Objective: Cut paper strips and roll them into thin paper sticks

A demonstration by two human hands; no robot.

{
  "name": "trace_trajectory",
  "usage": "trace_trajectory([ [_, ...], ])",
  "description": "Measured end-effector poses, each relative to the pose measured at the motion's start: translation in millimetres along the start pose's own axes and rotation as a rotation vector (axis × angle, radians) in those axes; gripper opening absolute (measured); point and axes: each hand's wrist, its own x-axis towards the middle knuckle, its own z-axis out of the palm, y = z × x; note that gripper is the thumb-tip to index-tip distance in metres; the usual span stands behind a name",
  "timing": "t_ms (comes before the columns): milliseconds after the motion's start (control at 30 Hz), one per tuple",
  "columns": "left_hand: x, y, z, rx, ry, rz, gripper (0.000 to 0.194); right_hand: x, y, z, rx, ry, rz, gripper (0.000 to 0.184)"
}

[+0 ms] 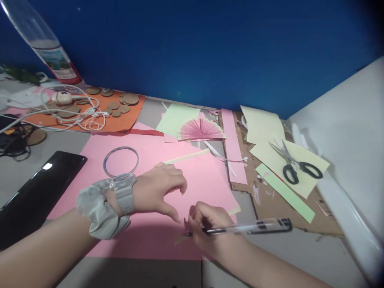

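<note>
My left hand point(160, 186) is spread over pink paper point(105, 224), thumb and fingers apart and holding nothing. A grey watch point(124, 196) and a grey scrunchie point(97, 210) circle its wrist. My right hand point(213, 226) is closed around a clear-barrelled pen point(255, 227) with a dark tip that points left. Just below the tip lies a small yellowish strip point(181, 239), partly shadowed. A smaller pink sheet with pale yellow edges point(207, 180) rests on the large one, beyond both hands. I cannot tell whether the pen touches the paper.
A silvery ring point(121, 149) sits past my left wrist. Black phone point(42, 192), tangled white earphones point(90, 116) and a leaning bottle point(54, 56) are leftward. A folded pink fan point(201, 130) is at the back. Scissors point(289, 164) lie on yellow paper over cardboard point(279, 208). A blue partition stands behind.
</note>
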Motion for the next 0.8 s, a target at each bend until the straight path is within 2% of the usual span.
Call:
trace_trajectory([
  [267,0,0,-0.8,-0.009,-0.019,-0.015,0.049,-3,-2,-6,-0.046,-0.07,-0.045,0.021],
  [400,1,1,-1.9,-0.002,-0.019,-0.025,0.049,-5,1,-7,-0.034,0.017,-0.019,0.023],
  [567,1,3,-2.2,-0.012,-0.03,-0.043,0.048,-7,5,-8,-0.03,-0.013,-0.004,0.02],
  [800,3,3,-3.0,-0.019,-0.042,-0.062,0.046,-6,4,-14,-0.103,0.094,0.065,0.023],
])
